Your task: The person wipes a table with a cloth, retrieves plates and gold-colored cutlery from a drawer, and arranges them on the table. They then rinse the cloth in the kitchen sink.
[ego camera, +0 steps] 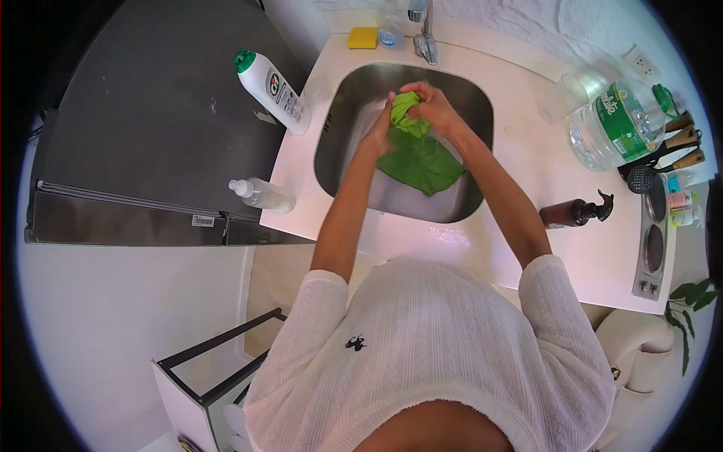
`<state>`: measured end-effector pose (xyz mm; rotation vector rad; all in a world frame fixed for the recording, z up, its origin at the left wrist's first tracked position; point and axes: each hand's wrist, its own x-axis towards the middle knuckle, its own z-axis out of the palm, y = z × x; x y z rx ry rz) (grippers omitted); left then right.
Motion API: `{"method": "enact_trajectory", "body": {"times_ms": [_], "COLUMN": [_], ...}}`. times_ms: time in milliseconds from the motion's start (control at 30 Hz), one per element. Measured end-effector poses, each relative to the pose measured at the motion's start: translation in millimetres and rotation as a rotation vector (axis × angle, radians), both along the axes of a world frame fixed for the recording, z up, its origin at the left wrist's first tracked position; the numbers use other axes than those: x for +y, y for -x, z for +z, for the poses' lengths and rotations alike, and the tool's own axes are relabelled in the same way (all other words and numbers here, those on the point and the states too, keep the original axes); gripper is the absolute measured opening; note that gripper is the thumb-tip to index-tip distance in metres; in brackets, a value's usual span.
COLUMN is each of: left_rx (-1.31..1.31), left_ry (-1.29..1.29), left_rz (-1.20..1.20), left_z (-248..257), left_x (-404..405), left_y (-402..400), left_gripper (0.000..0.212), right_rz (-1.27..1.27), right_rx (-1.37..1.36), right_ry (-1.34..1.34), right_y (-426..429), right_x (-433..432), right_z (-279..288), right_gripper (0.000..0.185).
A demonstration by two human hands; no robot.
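Over the stainless steel sink, a green cloth is gathered in both hands. Its upper part is bright green and bunched up; the lower part looks darker and hangs spread out over the basin. My left hand presses against the left side of the bunch, its lower edge blurred. Curled around the top and right of the bunch is my right hand. Just behind the hands stands the chrome faucet; whether water runs from it is hard to tell.
A yellow sponge lies behind the sink. Left are a white Cif bottle and a clear pump bottle. On the right stand a brown spray bottle, a large water bottle and an electric hob.
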<state>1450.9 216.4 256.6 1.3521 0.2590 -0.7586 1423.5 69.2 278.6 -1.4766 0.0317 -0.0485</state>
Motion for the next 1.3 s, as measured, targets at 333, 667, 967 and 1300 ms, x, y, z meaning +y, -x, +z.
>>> {"method": "enact_trajectory", "body": {"times_ms": [333, 667, 967, 1300], "left_rx": [-0.706, -0.598, 0.28, 0.498], "left_ry": [-0.082, 0.576, 0.976, 0.59], "left_rz": [-0.001, 0.379, 0.41, -0.318], "left_z": [5, 13, 3, 19], "left_x": [-44, -74, -58, -69], "left_y": [23, 29, -23, 2], "left_gripper": [0.025, 0.01, 0.02, 0.026], "right_rz": [0.128, -0.16, -0.047, 0.031], "right_rx": [0.347, 0.276, -0.184, -0.743], "right_ry": [-1.127, -1.617, -0.965, 0.941], "right_y": [79, -1, 26, 77], "right_x": [9, -6, -3, 9], "right_z": [-23, -42, 19, 41], "right_gripper": [0.041, 0.035, 0.052, 0.062]}}
